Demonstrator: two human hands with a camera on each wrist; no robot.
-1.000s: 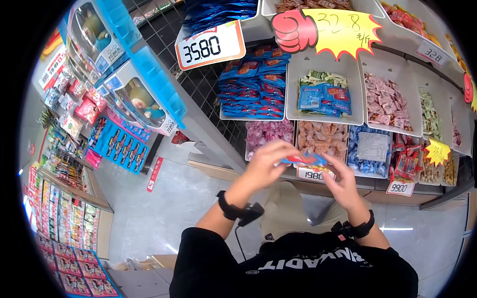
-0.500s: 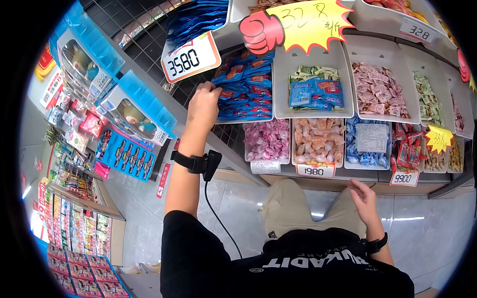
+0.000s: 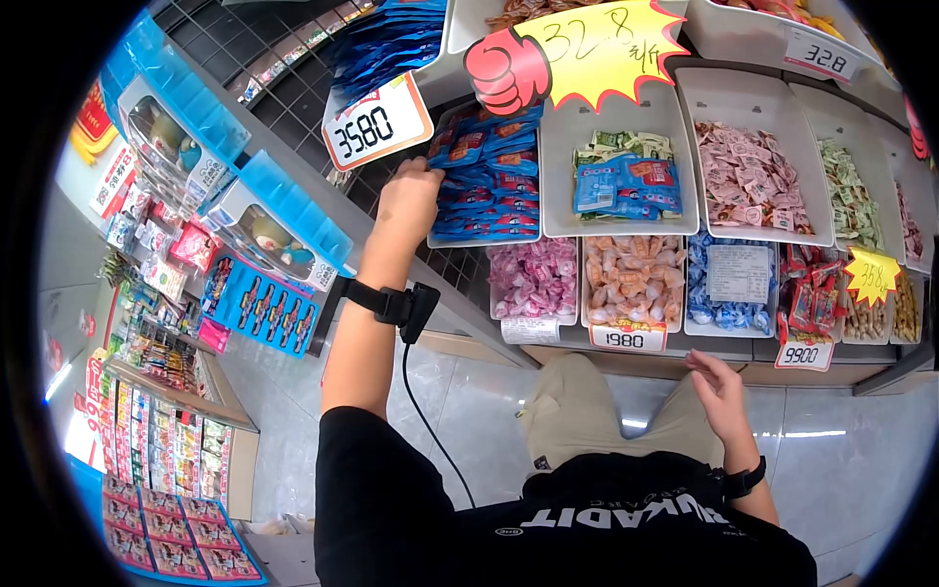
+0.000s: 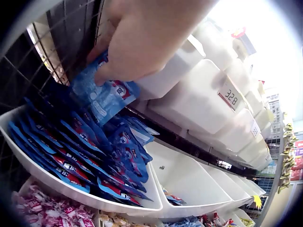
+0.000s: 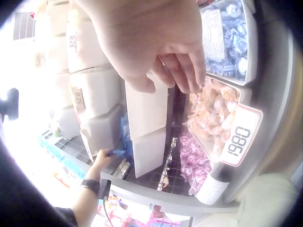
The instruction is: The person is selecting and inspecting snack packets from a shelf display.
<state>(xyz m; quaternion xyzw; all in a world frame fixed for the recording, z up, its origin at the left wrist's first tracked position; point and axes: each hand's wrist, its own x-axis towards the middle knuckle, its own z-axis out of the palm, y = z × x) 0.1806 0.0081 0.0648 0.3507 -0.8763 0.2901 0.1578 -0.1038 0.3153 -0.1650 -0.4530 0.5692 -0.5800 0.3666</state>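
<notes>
At the back left edge of a white bin (image 4: 128,208) filled with blue snack packets (image 3: 484,201), my left hand (image 3: 409,201) reaches in. The left wrist view shows it pinching one blue packet (image 4: 102,97), the thumb lying on its front and the other fingers mostly hidden behind. This packet stands tilted above the stacked ones. My right hand (image 3: 719,391) hangs in front of the lower bins with relaxed, slightly bent fingers and nothing in it. In the right wrist view, the right hand (image 5: 161,52) overlaps the orange-wrapped candies (image 5: 215,111).
Right of the blue packets stands a bin with green and blue packets (image 3: 626,181), then one of pink sachets (image 3: 748,176). Below are pink-wrapped candies (image 3: 533,274) and blue-wrapped ones (image 3: 729,313). A price sign (image 3: 377,125) juts out above my left hand. Boxed toys (image 3: 269,235) hang at left.
Both hands were together around a blue packet before my body. They parted: the left went up to the blue packet bin, the right dropped back. Over the last half second both hands barely moved.
</notes>
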